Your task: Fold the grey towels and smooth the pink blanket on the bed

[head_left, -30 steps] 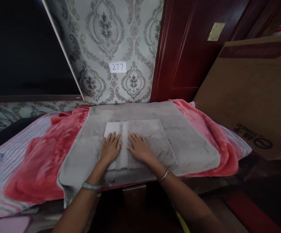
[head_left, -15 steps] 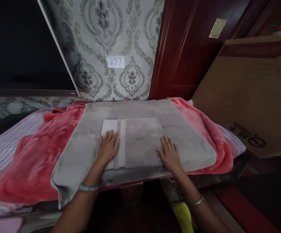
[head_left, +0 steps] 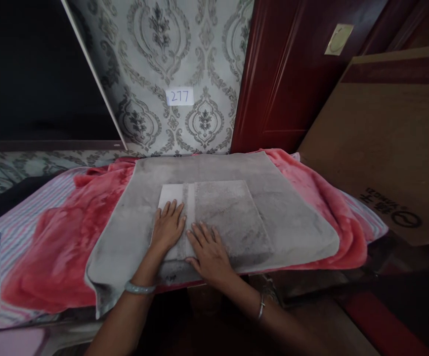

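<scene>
A folded grey towel (head_left: pixel 233 212) with a pale band near its left end lies flat on a larger smooth grey cloth (head_left: pixel 118 227). My left hand (head_left: pixel 169 225) rests palm down on the towel's whitish left end, fingers slightly spread. Close beside it, my right hand (head_left: pixel 210 254) lies on the towel just right of the pale band, its fingers stretched out and apart. Neither hand grips anything. The towel's front left part is partly hidden under my hands.
Red plush blanket (head_left: pixel 51 247) and striped fabric (head_left: pixel 25 212) lie beneath the grey cloth. A large cardboard box (head_left: pixel 385 138) leans at right, by a dark red door (head_left: pixel 274 74). A black screen (head_left: pixel 40 74) stands at back left, and a "277" label (head_left: pixel 179 96) is on the wall.
My right hand has moved left from the towel's right edge to near the pale band. My left hand stays on the left end. The view has shifted slightly.
</scene>
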A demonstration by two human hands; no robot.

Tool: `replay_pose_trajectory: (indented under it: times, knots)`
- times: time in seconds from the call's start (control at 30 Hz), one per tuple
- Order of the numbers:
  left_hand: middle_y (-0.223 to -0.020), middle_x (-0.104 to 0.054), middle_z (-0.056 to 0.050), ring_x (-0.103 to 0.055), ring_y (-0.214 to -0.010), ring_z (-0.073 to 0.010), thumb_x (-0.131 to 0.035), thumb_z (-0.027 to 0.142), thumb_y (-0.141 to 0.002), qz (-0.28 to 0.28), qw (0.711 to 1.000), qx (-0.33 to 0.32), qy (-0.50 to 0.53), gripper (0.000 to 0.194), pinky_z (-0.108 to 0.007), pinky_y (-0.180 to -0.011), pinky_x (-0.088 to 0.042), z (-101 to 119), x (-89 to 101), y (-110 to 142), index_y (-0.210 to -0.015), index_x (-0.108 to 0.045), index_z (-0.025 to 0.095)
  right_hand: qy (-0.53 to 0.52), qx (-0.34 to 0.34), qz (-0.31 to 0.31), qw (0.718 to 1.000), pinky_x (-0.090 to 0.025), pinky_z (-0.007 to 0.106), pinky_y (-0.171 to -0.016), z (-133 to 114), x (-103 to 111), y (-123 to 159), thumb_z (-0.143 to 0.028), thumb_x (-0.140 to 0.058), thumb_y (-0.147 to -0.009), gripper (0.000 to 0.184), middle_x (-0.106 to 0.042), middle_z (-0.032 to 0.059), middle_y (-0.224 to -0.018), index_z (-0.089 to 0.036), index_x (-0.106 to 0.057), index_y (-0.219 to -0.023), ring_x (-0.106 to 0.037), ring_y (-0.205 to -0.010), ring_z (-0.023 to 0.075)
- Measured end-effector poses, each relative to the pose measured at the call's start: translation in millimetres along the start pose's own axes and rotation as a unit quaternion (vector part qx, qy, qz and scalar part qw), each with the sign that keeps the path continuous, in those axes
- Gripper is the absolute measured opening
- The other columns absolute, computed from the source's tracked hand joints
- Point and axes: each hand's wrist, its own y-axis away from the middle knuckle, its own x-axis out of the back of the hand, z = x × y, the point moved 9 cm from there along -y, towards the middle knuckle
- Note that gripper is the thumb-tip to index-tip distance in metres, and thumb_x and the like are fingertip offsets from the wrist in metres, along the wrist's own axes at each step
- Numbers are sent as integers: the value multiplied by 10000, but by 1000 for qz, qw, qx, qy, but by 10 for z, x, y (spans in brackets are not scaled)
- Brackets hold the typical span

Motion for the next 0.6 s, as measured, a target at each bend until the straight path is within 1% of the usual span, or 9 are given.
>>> replay_pose_trajectory:
  times: [0.1, 0.2, 0.33, 0.47, 0.53, 0.6]
  knots:
    - [-1618, -357, -108, -290, -1511, -304, -329, 353, -1006, 4, 1000, 1, 0, 545, -559, -1220, -244, -7, -1, -1, -1508, -459, 185, 8, -1, -7, 1000, -185, 518, -1241, 106, -4, 116, -489, -468, -992, 655, -239, 58, -1668, -239, -322, -1580, -147, -1547, 268]
    - [-1614, -367, -103, -298, -1508, -300, -328, 363, -1006, 14, 1000, 3, 7, 543, -562, -1219, -247, -17, 2, 3, -1505, -462, 196, 31, -25, -5, 999, -193, 512, -1234, 333, 25, 279, -434, -492, -985, 643, -234, 43, -1669, -279, -315, -1583, -161, -1545, 263]
    - [-1616, -366, -99, -288, -1512, -299, -339, 366, -1006, 12, 1000, -1, 15, 543, -553, -1226, -236, -18, -16, 11, -1509, -456, 199, 85, -103, 15, 991, -193, 527, -1217, 856, 99, 580, -386, -496, -974, 621, -262, 50, -1659, -285, -353, -1569, -198, -1534, 280]
    - [-1616, -365, -100, -285, -1514, -300, -343, 364, -1004, 12, 1000, 5, 16, 543, -549, -1224, -240, -26, -15, 11, -1508, -459, 200, 126, -171, 60, 975, -227, 519, -1201, 1388, 243, 927, -394, -408, -995, 598, -310, 62, -1644, -262, -342, -1575, -221, -1527, 269]
    - [-1615, -367, -102, -283, -1514, -299, -344, 363, -1004, 10, 1000, 7, 13, 542, -550, -1224, -239, -23, -11, 9, -1507, -460, 197, 132, -209, 77, 966, -262, 540, -1181, 1606, 318, 1075, -404, -349, -1010, 585, -351, 73, -1626, -256, -336, -1577, -243, -1518, 273]
    - [-1615, -366, -104, -281, -1516, -296, -342, 357, -1004, 7, 1000, 5, 10, 542, -550, -1224, -238, -12, -6, 6, -1508, -457, 194, 133, -251, 93, 954, -285, 586, -1155, 1768, 415, 1164, -415, -304, -1020, 570, -387, 90, -1605, -245, -375, -1559, -251, -1512, 302]
